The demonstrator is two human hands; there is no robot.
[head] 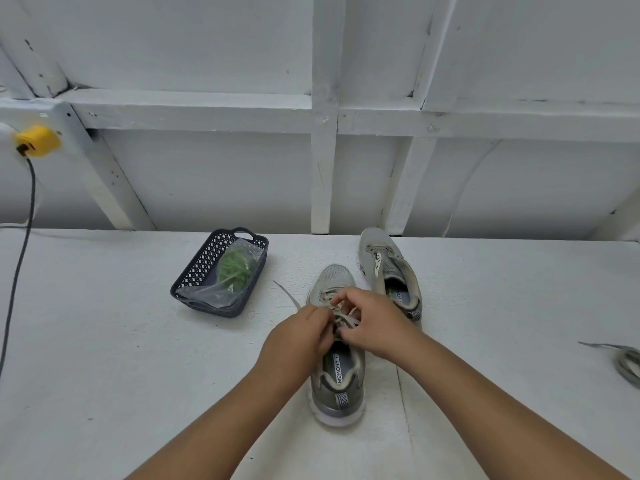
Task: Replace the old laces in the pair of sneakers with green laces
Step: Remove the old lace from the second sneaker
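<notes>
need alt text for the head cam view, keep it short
Both hands, left hand and right hand, work the old lace of the near sneaker on a white table. A second sneaker stands behind; a basket holds bagged green laces.

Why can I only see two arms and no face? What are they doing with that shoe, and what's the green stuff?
The camera sits on the person's head, looking down, so you see only their arms. The left hand and right hand are pinching the old lace on the near sneaker. The other sneaker stands behind it on the white table. The green stuff is new laces in a plastic bag inside a dark basket. Another pulled-out lace lies far right.
</notes>
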